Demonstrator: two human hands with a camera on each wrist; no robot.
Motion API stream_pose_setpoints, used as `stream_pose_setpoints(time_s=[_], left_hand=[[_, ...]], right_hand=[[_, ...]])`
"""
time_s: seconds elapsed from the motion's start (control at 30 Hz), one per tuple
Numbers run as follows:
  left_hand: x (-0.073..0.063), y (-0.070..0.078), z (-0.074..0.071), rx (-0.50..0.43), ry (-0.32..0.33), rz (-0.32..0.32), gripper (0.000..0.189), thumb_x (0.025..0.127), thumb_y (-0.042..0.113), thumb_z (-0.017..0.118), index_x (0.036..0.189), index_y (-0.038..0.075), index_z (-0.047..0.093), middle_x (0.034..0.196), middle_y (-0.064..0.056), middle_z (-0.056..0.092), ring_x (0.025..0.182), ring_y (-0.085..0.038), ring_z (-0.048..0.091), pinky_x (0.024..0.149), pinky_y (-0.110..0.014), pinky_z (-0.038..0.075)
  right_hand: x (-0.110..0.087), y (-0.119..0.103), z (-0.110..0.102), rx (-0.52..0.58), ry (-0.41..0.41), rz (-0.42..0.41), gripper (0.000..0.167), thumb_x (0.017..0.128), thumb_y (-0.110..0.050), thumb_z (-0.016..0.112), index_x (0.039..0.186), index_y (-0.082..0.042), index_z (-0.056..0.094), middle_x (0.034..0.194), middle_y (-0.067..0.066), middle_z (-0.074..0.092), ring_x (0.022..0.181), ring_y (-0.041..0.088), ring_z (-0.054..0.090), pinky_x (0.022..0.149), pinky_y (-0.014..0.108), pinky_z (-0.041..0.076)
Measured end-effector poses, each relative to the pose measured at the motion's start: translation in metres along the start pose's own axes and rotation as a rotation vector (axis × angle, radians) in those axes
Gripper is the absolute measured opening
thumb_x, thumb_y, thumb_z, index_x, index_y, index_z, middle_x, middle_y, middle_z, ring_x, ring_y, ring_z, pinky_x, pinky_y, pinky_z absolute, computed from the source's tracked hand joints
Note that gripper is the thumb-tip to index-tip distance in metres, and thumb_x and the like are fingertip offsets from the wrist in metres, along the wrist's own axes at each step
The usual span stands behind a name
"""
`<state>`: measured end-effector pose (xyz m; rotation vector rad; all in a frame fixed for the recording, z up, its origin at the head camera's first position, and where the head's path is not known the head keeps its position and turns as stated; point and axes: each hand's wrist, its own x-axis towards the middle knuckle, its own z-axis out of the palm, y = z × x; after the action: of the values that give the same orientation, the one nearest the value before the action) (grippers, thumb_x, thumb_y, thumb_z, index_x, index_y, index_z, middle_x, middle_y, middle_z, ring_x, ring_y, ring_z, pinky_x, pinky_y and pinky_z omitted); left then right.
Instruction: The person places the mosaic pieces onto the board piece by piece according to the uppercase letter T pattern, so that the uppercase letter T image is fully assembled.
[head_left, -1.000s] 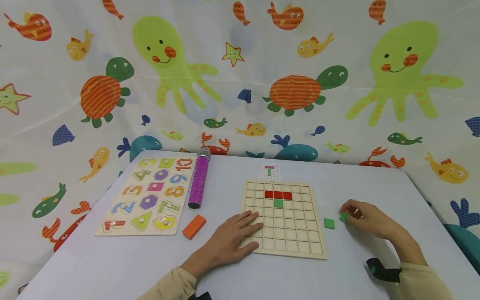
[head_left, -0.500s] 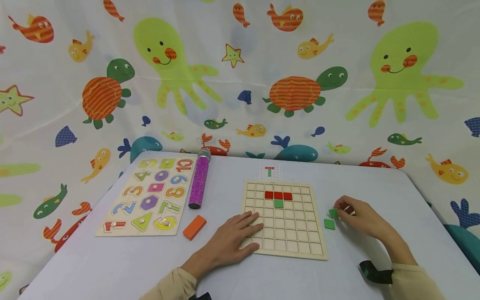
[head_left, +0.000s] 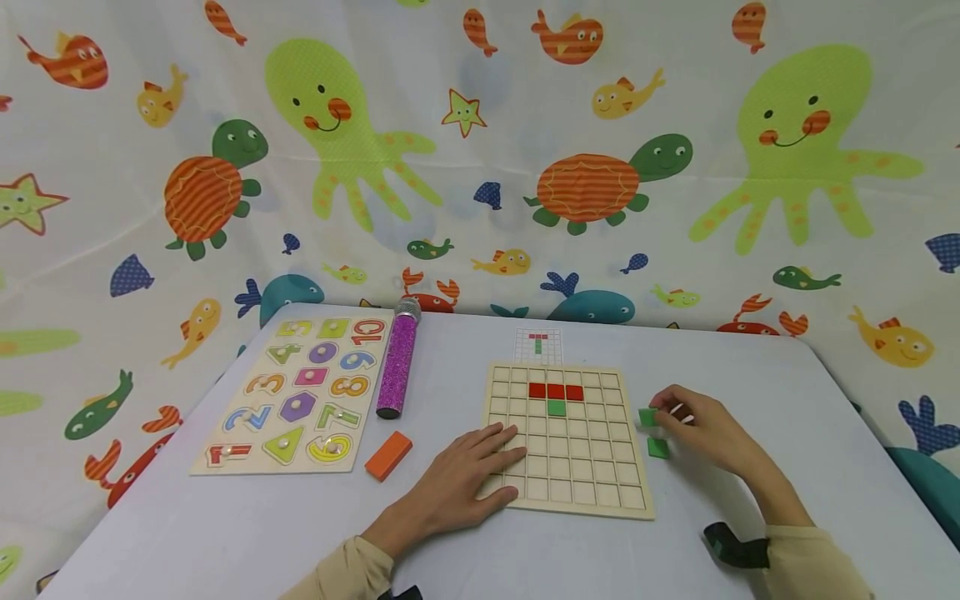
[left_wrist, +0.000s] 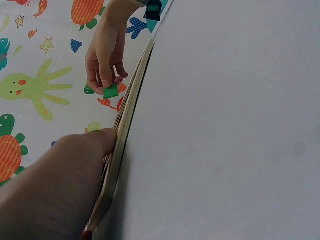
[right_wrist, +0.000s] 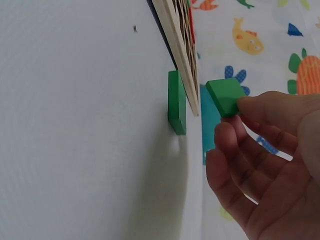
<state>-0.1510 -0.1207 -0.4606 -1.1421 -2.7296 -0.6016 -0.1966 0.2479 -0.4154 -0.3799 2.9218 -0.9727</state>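
Note:
A wooden grid board (head_left: 585, 496) lies on the white table, with three red square tiles (head_left: 555, 391) in a row and one green tile (head_left: 556, 407) below the middle one. My left hand (head_left: 468, 475) rests on the board's left edge, fingers spread and straight. Just off the board's right side, my right hand (head_left: 701, 425) pinches a green square tile (right_wrist: 226, 96) between thumb and fingertips, raised above the table. A second green tile (right_wrist: 176, 102) lies on the table close to the board's right edge, below the right hand.
Behind the board lies a pattern card (head_left: 538, 345) showing a red and green T. Leftward are an orange block (head_left: 388, 456), a purple glitter microphone (head_left: 397, 362) and a number-and-shape puzzle board (head_left: 255, 450). A sea-animal printed cloth (head_left: 480, 275) hangs behind the table.
My right hand has moved left toward the board, carrying the pinched green tile over past the tile on the table. The left hand has stayed in place.

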Motion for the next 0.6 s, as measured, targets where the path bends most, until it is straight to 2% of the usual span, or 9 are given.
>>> stream_pose_setpoints(time_s=[0.27, 0.6], left_hand=[[0.000, -0.001, 0.001, 0.008, 0.000, 0.001, 0.056, 0.093, 0.056, 0.046, 0.140, 0.027, 0.046, 0.152, 0.002, 0.036, 0.142, -0.022, 0.031, 0.110, -0.045, 0.034], [-0.001, 0.000, 0.001, 0.016, 0.008, 0.011, 0.057, 0.092, 0.057, 0.046, 0.140, 0.027, 0.046, 0.152, 0.001, 0.036, 0.142, -0.023, 0.031, 0.111, -0.044, 0.034]], right_hand=[[0.003, -0.007, 0.006, 0.069, -0.007, -0.039, 0.019, 0.092, -0.022, 0.062, 0.104, -0.008, 0.061, 0.094, 0.002, 0.065, 0.081, 0.013, 0.058, 0.065, 0.020, 0.049], [0.008, -0.014, 0.014, 0.109, -0.052, -0.018, 0.020, 0.091, -0.025, 0.063, 0.104, -0.010, 0.061, 0.093, 0.003, 0.064, 0.078, 0.015, 0.057, 0.062, 0.021, 0.049]])
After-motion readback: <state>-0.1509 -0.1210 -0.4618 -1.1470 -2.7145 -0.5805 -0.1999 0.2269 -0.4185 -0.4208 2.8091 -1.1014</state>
